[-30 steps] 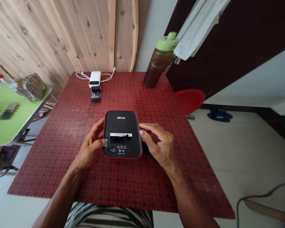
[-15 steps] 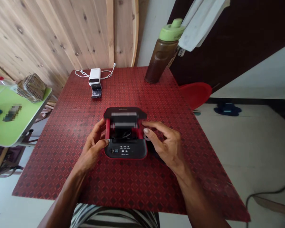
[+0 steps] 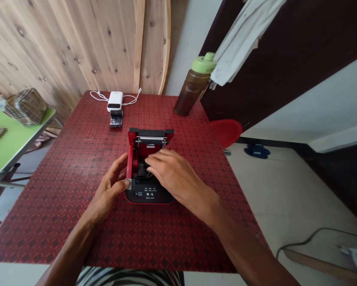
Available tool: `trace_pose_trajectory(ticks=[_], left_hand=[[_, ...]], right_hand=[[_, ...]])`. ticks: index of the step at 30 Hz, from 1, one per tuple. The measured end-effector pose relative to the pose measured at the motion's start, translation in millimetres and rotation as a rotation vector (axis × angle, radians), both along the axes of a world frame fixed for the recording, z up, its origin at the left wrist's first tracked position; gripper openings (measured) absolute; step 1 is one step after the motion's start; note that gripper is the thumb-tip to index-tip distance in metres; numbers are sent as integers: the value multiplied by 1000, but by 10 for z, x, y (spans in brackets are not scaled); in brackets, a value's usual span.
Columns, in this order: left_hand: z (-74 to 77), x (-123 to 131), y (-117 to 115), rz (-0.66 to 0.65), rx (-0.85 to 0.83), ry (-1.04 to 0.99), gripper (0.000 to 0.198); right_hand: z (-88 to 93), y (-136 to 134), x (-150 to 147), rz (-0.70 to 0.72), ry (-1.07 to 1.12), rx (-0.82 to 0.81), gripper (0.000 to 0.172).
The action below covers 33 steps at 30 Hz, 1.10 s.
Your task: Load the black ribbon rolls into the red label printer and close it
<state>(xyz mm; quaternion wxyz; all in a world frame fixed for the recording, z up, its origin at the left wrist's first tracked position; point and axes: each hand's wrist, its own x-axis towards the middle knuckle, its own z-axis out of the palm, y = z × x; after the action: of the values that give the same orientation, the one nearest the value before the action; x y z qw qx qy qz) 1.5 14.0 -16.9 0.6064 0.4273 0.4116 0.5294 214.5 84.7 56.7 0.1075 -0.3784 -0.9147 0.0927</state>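
A small black and red printer point(image 3: 145, 190) sits in the middle of a red patterned table point(image 3: 77, 159), its lid point(image 3: 151, 137) swung up and back to show a red inside. My left hand point(image 3: 112, 186) grips the printer's left side, thumb on a small grey tab at the edge. My right hand point(image 3: 170, 174) reaches over the printer from the right, its fingers curled down into the open compartment. What the fingertips touch in there is hidden by the hand.
A white power bank point(image 3: 115, 101) with a white cable and a small black item point(image 3: 116, 118) lie at the table's far side. A brown bottle point(image 3: 194, 85) with a green cap stands at the far right corner. A green side table point(image 3: 11, 139) carries a plaid pouch point(image 3: 26, 105).
The printer's lid went from shut to fully open and tilted back. My right hand moved from the printer's right side over into the open compartment. My left hand stayed on the left edge.
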Motion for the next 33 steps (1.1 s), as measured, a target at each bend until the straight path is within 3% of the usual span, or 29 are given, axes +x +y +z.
trace_pose_trajectory(ticks=[4, 9, 16, 22, 25, 27, 29, 33], left_hand=[[-9, -20, -12, -31, -14, -16, 67], [-19, -25, -11, -29, -15, -19, 67], [-6, -13, -29, 0, -42, -3, 69], [25, -5, -37, -8, -54, 12, 67], [35, -3, -36, -11, -75, 19, 68], [44, -2, -34, -3, -82, 28, 67], [58, 0, -32, 3, -95, 36, 67], [80, 4, -23, 0, -123, 52, 69]], right_hand=[[52, 136, -285, -24, -237, -93, 22], [58, 175, -333, -6, -274, -90, 23], [153, 27, -301, -96, -273, -24, 17], [184, -158, -71, -119, 79, 244, 12], [236, -100, 285, -242, 435, 213, 19], [166, 12, 558, -411, 673, 112, 25], [-19, 140, 779, -578, 868, 19, 27], [-535, 285, 891, -693, 900, -195, 34]])
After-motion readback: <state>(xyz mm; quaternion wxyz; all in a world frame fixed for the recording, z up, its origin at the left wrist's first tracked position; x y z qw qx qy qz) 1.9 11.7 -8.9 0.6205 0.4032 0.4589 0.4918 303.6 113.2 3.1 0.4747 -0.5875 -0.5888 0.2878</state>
